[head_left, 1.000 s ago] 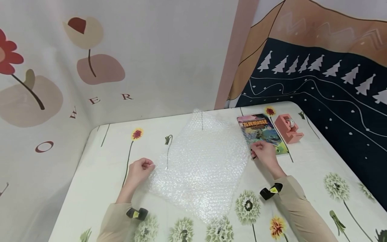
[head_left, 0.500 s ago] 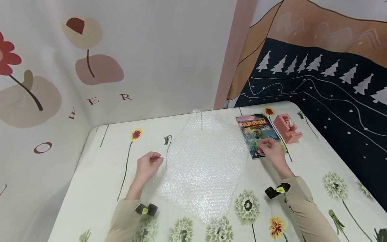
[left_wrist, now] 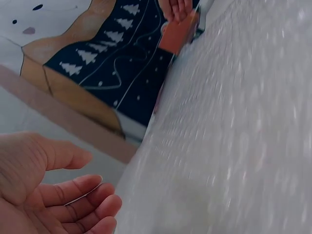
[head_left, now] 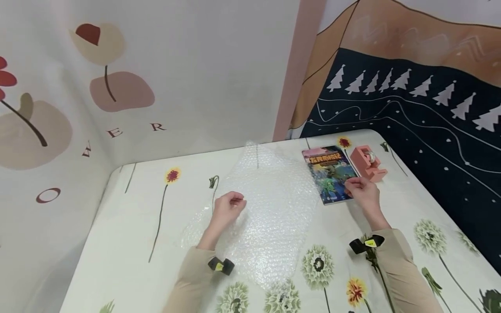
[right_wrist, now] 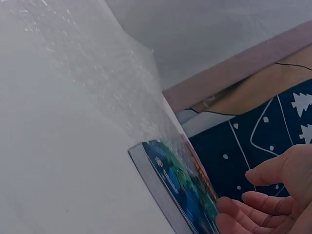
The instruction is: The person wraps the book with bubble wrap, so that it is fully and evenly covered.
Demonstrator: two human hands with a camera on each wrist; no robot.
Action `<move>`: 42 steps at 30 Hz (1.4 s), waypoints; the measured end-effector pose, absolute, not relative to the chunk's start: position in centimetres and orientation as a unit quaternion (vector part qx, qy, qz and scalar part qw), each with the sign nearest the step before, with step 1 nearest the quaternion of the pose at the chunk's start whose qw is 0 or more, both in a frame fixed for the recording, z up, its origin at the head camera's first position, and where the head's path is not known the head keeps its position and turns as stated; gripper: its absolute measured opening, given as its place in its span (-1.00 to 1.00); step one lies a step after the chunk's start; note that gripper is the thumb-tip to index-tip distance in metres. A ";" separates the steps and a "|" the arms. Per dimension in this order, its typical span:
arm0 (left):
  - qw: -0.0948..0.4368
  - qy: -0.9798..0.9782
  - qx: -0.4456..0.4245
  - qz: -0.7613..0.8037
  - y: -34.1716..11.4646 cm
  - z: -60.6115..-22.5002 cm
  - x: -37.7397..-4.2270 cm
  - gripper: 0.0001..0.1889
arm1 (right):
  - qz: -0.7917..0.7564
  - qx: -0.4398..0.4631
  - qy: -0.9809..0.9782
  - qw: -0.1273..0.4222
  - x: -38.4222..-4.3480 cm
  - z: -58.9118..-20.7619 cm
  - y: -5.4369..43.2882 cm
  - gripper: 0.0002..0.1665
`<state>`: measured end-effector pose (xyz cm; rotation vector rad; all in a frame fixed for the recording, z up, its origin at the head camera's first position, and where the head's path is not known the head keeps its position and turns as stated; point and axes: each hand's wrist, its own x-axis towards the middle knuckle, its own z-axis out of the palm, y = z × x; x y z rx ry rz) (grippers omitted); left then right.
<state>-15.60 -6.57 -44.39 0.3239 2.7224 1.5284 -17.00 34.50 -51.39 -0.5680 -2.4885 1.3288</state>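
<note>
A sheet of clear bubble wrap (head_left: 274,208) lies across the middle of the table. My left hand (head_left: 230,206) is over its left half, fingers loosely bent and thumb apart, holding nothing. In the left wrist view the same hand (left_wrist: 63,190) hovers beside the wrap's surface. A colourful book (head_left: 328,171) lies to the right of the wrap, partly touching or under its edge. At the book's lower right edge is my right hand (head_left: 364,193). The right wrist view shows that hand (right_wrist: 273,195) with relaxed fingers close to the cover; contact cannot be made out.
A pink tape dispenser (head_left: 368,164) stands just right of the book. The table (head_left: 133,234) bears a flower-printed cloth. Printed curtains (head_left: 219,78) rise along the back and the right side (head_left: 438,130). Black cameras sit on both wrists.
My left hand has let go of the wrap's left corner and moved right over the sheet. My right hand has left the wrap's right edge and moved across the book to its right side.
</note>
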 end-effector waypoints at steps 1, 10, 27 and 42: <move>0.006 0.865 0.109 0.491 -5.9 -44.4 -15.5 -0.82 | 0.451 -0.201 -0.859 0.132 -17.0 -51.4 34.7 -0.63; 0.033 0.842 0.154 0.516 -0.3 -44.6 -14.9 -0.80 | 0.407 -0.234 -0.871 0.148 -16.3 -51.5 36.1 -0.62; 0.110 0.796 0.157 0.575 11.3 -45.5 -13.4 -0.76 | 0.405 -0.283 -0.857 0.147 -15.4 -51.4 37.6 -0.57; 0.157 0.744 -0.042 0.648 16.5 -45.3 -12.9 -0.53 | 0.426 -0.288 -0.849 0.126 -13.3 -46.0 34.2 -0.62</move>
